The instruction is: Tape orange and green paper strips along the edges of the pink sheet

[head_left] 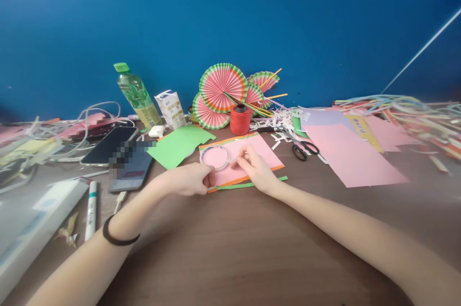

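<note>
A pink sheet of paper (257, 150) with orange and green strips along its long edges lies on the table in front of me. My left hand (194, 178) rests at its near left corner, fingers curled; what they hold, if anything, is hidden. Just beyond these fingers, a thin white roll of tape (227, 158) lies flat on the sheet. Over the sheet's middle, to the right of the roll, my right hand (254, 166) has its fingertips pinched together, and I cannot make out anything between them. A narrow green paper strip (234, 186) runs along the near edge, partly under my right hand.
Behind stand pleated paper fans (223, 87), a red thread spool (240, 121), a bottle (139, 97) and a carton (171, 109). Scissors (305, 150) and pink sheets (349, 152) lie right. Green paper (180, 145), phones (131, 169) and a marker (91, 210) lie left.
</note>
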Demonstrator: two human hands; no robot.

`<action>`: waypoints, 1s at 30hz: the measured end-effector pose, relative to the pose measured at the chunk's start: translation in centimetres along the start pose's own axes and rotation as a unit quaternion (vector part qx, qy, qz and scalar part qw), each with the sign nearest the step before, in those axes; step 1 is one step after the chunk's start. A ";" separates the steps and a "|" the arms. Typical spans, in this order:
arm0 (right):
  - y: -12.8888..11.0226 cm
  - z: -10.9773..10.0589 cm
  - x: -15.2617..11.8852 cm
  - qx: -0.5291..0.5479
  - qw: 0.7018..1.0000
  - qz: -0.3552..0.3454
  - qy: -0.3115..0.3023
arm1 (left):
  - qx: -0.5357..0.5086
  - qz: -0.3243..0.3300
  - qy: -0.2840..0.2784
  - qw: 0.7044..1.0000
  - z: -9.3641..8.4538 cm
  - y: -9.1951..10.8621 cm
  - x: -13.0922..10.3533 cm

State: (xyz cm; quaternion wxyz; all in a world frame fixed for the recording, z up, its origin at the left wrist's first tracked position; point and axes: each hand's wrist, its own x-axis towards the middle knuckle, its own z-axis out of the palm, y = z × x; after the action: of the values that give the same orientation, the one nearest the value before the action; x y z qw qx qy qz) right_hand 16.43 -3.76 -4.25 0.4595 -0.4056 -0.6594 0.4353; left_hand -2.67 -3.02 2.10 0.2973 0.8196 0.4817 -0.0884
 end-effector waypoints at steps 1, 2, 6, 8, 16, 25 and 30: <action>0.0 0.0 0.0 -0.023 1.000 0.000 0.002 | -0.013 0.002 0.002 1.000 -0.1 -0.2 0.0; 0.0 0.0 0.0 -0.047 0.999 -0.002 0.005 | -0.025 0.003 0.004 1.000 -0.3 -0.4 0.0; 0.1 0.0 -0.1 -0.119 0.993 -0.004 0.011 | -0.056 0.003 0.025 0.998 -0.9 -1.1 0.2; 0.2 0.0 -0.1 -0.129 0.992 0.000 0.013 | -0.074 0.006 0.040 0.996 -1.1 -1.2 0.3; -0.3 -0.5 0.1 0.077 0.995 -0.063 0.026 | -0.233 0.020 0.076 0.969 -0.2 0.5 1.5; -0.4 -0.6 0.2 0.155 0.988 -0.003 -0.008 | -0.332 0.023 0.093 0.939 0.4 0.7 1.8; 0.0 -0.6 0.5 0.154 0.988 0.027 -0.013 | -0.359 0.004 0.068 0.931 0.4 1.0 1.7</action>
State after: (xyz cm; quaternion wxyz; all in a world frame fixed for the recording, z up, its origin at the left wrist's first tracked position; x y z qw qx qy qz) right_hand 16.91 -3.17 -3.95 0.4962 -0.3422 -0.5786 0.5495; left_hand -0.85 -2.36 1.40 0.5384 0.6642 0.4970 0.1481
